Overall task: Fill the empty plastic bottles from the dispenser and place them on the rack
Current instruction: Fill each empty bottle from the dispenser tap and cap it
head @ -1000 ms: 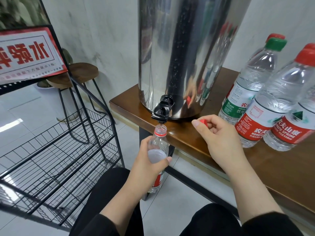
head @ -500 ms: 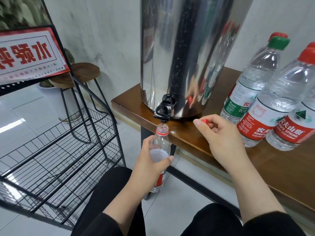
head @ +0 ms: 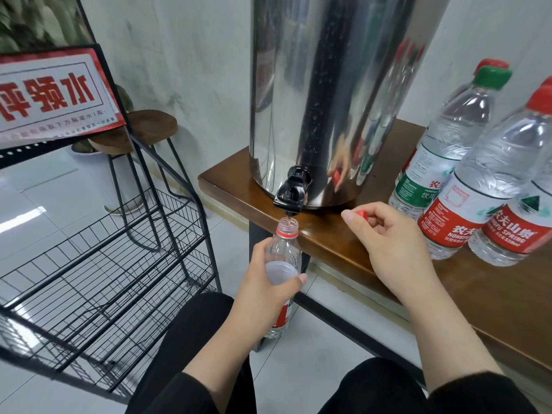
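Fingers of the left hand (head: 265,282) are wrapping a bottle (head: 283,255) whose mouth is sitting under the dispenser (head: 328,94) tap (head: 291,195), while the right hand (head: 388,243) is pinching a red cap (head: 360,213) beside it.

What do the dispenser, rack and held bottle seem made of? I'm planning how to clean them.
Dispenser: polished metal, likely stainless steel; mirror reflections.
Rack: black wire, probably coated metal; thin grid.
Bottle in the left hand: thin clear plastic; see-through.
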`<state>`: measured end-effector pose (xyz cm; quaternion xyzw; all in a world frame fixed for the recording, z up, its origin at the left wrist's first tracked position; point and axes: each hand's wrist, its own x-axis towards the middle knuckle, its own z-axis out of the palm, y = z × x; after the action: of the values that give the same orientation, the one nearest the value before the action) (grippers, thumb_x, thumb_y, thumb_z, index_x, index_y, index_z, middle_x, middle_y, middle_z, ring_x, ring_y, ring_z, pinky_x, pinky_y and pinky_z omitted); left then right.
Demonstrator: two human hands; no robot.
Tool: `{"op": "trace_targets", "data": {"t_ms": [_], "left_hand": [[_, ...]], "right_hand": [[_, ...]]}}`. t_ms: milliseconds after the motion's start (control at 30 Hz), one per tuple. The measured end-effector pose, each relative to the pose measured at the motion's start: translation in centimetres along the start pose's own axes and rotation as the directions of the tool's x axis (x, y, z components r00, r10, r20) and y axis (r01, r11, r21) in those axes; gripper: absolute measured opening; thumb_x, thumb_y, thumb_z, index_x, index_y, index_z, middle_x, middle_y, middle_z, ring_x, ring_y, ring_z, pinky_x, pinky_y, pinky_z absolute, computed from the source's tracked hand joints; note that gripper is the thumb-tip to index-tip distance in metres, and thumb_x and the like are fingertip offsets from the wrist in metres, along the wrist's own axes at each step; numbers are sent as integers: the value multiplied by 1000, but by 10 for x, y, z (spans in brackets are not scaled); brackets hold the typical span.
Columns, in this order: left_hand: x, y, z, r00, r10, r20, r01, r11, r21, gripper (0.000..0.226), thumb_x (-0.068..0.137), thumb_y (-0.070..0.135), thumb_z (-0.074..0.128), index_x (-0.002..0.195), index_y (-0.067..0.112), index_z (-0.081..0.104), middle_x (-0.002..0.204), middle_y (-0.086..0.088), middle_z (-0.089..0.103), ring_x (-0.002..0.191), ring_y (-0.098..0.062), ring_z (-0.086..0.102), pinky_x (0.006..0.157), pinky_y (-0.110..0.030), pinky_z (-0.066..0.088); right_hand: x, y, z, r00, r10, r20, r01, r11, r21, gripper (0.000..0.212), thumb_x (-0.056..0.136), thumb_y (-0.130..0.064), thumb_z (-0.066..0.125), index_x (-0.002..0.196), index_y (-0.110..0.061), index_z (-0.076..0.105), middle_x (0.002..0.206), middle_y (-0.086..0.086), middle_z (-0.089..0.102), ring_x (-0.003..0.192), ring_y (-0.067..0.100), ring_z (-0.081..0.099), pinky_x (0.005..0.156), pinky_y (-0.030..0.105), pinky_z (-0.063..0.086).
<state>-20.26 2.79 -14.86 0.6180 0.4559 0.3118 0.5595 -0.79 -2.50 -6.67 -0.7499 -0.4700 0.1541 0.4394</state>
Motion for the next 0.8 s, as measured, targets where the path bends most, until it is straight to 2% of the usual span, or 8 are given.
{"op": "trace_targets", "data": {"t_ms": [400, 633, 800], "left_hand": [[-1, 2, 0, 1000, -1, 8, 1, 1000, -4, 67, 87, 32, 79, 137, 47, 38, 121, 20, 60, 109, -4, 61, 78, -11, 42], [-1, 2, 0, 1000, -1, 4, 1, 1000, 1, 64, 87, 32, 79, 135, 47, 39, 118, 22, 61, 105, -1, 62, 72, -7, 44], [0, 2, 0, 1000, -1, 4, 1, 1000, 4, 67, 87, 34, 79, 138, 46, 38, 122, 19, 60, 108, -4, 61, 76, -9, 43]], "right_hand": [[0, -1, 0, 1000, 1, 0, -1, 1000, -5, 26, 91, -54, 63, 101, -30, 70, 85, -14, 67, 84, 5, 63, 65, 16, 43], [1, 0, 1, 1000, 5, -2, -5, 1000, -13, 26, 91, -55, 64, 99, -31, 70, 83, -15, 67, 81, -3, 62, 63, 14, 42], [1, 0, 0, 1000, 3, -4, -3, 1000, -18, 26, 91, -56, 63, 99, -32, 70, 83, -16, 67, 81, -4, 61, 64, 15, 42]]}}
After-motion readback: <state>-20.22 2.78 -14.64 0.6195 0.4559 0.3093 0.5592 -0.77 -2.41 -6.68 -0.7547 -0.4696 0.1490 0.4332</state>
